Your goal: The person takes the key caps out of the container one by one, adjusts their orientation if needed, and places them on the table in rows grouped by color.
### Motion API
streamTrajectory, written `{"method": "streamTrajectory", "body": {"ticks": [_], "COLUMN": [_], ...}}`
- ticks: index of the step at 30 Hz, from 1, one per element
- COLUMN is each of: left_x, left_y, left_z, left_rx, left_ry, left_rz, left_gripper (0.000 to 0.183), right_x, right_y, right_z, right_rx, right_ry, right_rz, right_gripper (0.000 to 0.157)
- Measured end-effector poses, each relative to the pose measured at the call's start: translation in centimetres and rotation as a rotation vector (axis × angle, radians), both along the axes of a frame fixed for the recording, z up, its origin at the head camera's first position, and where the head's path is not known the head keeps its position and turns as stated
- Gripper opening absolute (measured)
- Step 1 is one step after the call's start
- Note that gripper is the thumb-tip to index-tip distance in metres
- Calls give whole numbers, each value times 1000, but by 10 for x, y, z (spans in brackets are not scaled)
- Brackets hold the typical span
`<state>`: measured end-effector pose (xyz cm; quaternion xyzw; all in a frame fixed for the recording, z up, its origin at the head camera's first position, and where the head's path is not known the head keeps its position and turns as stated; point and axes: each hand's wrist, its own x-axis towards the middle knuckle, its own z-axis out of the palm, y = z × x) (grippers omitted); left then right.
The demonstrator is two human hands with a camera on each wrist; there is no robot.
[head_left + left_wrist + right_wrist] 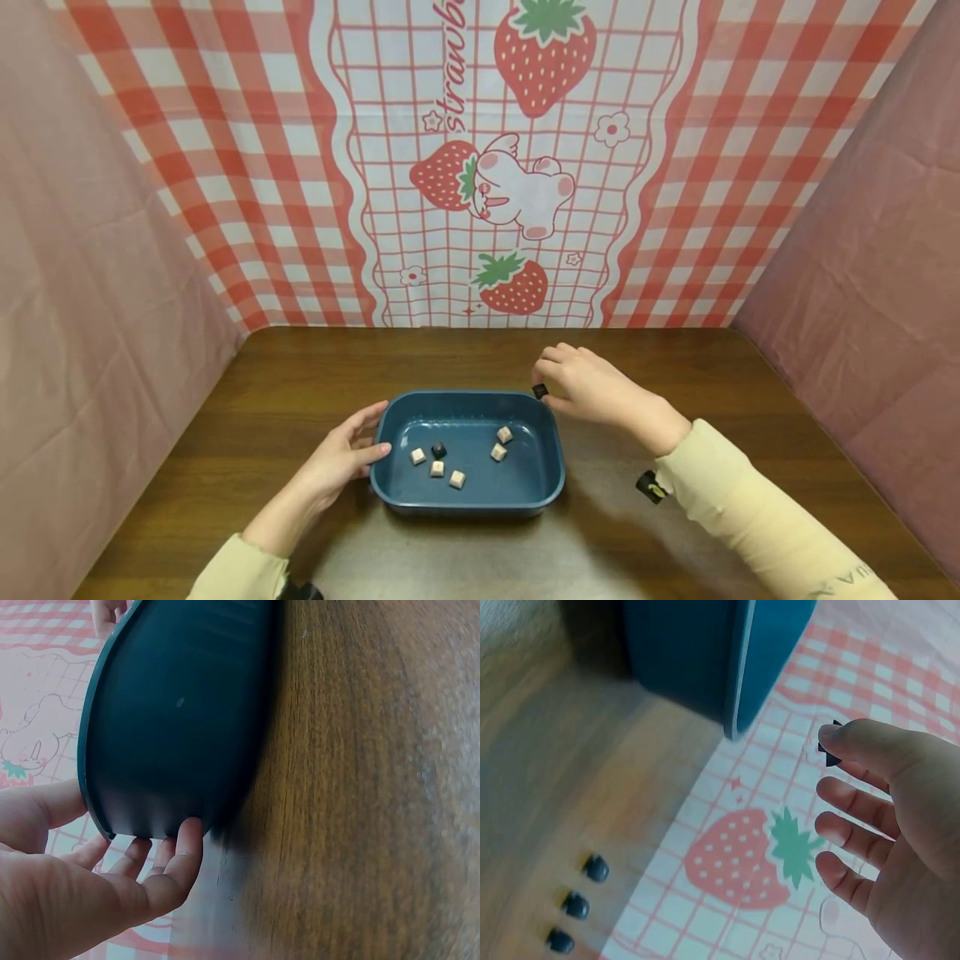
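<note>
A dark blue rectangular tray (468,506) lies on the table with several white keycaps (457,480) and one black keycap (438,451) scattered on its floor. My left hand (339,458) holds the tray's left end, thumb at the rim and fingers against the outer wall. Just beyond the tray's far right corner, my right hand (592,387) pinches another black keycap (540,391) between thumb and index finger. In the right wrist view this pinched keycap (831,750) is partly covered by the thumb, while the other fingers are spread apart.
Three black keycaps (575,905) stand in a row on the wooden table (225,467), seen in the right wrist view. A strawberry-print cloth (517,167) hangs behind the table. Pink cloths (862,250) border both sides.
</note>
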<state>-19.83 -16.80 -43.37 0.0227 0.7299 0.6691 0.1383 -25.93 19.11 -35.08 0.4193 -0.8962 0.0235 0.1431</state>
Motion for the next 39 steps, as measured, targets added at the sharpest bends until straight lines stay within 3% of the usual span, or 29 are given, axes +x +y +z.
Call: {"method": "streamTrajectory", "body": {"ticks": [16, 24, 39], "left_x": [0, 2, 3], "left_y": [1, 1, 2], "left_z": [1, 1, 0], "left_rx": [0, 0, -8], "left_ry": [-1, 8, 9], "left_rz": [0, -1, 14], "left_gripper": [60, 61, 60], "right_x": [-10, -14, -24], "right_y": [45, 66, 100], "right_z": [2, 3, -7], "right_rx": [-59, -68, -114], "right_ry": [15, -5, -3], "right_rz": [-74, -152, -222], "right_gripper": [23, 25, 23]}}
